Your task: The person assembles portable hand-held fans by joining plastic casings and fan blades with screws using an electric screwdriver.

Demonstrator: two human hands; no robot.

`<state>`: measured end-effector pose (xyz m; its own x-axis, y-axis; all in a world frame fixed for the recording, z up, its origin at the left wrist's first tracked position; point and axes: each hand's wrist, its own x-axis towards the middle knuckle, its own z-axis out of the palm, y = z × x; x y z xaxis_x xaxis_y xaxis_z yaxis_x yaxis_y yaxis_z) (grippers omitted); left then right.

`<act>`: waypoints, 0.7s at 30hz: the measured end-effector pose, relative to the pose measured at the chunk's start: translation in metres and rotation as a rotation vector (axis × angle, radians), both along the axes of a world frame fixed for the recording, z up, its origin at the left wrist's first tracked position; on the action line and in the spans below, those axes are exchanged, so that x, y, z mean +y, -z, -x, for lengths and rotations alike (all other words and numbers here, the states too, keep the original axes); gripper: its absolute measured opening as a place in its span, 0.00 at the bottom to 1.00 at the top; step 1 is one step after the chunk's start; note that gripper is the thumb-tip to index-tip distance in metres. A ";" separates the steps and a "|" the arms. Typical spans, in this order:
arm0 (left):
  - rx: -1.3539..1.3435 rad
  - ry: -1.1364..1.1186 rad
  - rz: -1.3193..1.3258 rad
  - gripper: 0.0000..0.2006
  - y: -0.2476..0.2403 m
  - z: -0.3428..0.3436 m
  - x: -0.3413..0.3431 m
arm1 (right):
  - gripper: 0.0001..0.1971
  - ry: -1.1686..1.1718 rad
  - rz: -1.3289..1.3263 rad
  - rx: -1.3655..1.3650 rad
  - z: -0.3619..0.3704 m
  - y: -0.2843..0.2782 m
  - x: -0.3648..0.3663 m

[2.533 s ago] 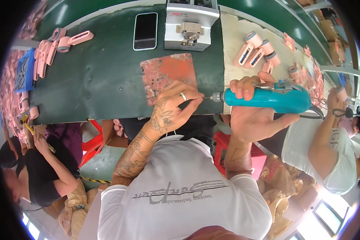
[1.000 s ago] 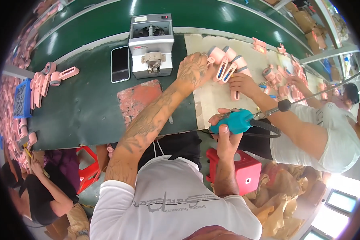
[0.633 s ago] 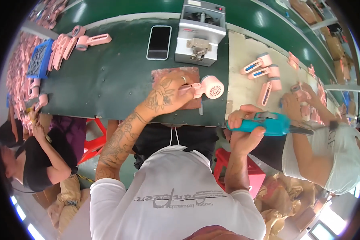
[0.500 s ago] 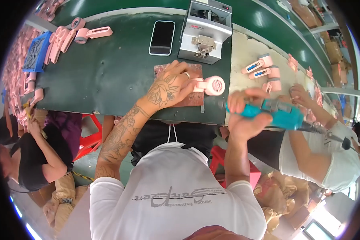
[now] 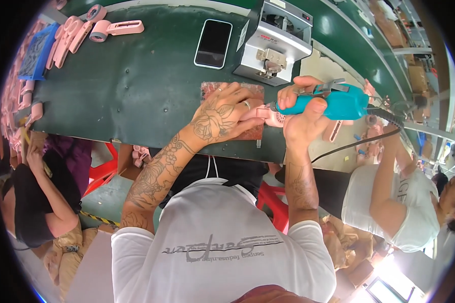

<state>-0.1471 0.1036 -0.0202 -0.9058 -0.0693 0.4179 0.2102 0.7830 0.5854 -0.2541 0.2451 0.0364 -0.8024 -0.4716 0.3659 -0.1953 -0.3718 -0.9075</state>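
My left hand (image 5: 222,113) presses a pink handheld fan (image 5: 275,120) down on a worn red mat (image 5: 255,92), its fingers closed over the handle. The fan's round grille head sticks out past the mat's right edge. In my right hand (image 5: 304,120) is a teal electric screwdriver (image 5: 346,102), held almost level, with a dark cord (image 5: 356,143) trailing from its back end. The screwdriver's tip points left at the fan beside my left fingers. Whether the tip touches a screw is hidden.
A silver machine (image 5: 273,50) and a phone (image 5: 213,43) stand beyond the mat. Several pink fan parts (image 5: 73,40) lie at the far left beside a blue tray (image 5: 38,53). Co-workers sit on both sides; the right one's arm (image 5: 389,182) reaches to the bench.
My right hand has brought the screwdriver up and left, over the fan's head. My left hand still holds the fan on the mat. The whole view has shifted slightly.
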 end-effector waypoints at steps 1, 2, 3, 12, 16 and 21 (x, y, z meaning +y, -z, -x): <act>-0.011 0.001 -0.002 0.19 -0.001 0.000 -0.001 | 0.38 0.001 -0.003 -0.003 0.000 0.000 -0.001; -0.014 0.002 -0.004 0.19 -0.002 0.000 -0.001 | 0.37 0.004 -0.004 -0.001 0.000 0.001 -0.003; -0.026 0.000 -0.003 0.19 -0.002 0.000 -0.001 | 0.37 0.007 -0.003 0.001 0.000 0.002 -0.004; -0.057 0.010 0.025 0.19 0.000 0.001 0.001 | 0.26 -0.025 0.020 -0.020 0.002 0.010 -0.005; -0.041 -0.028 0.067 0.18 0.000 0.002 0.002 | 0.21 -0.044 0.075 -0.018 0.001 0.013 -0.005; -0.064 0.000 0.074 0.19 -0.002 0.002 0.002 | 0.22 -0.008 -0.015 -0.030 0.000 0.015 -0.009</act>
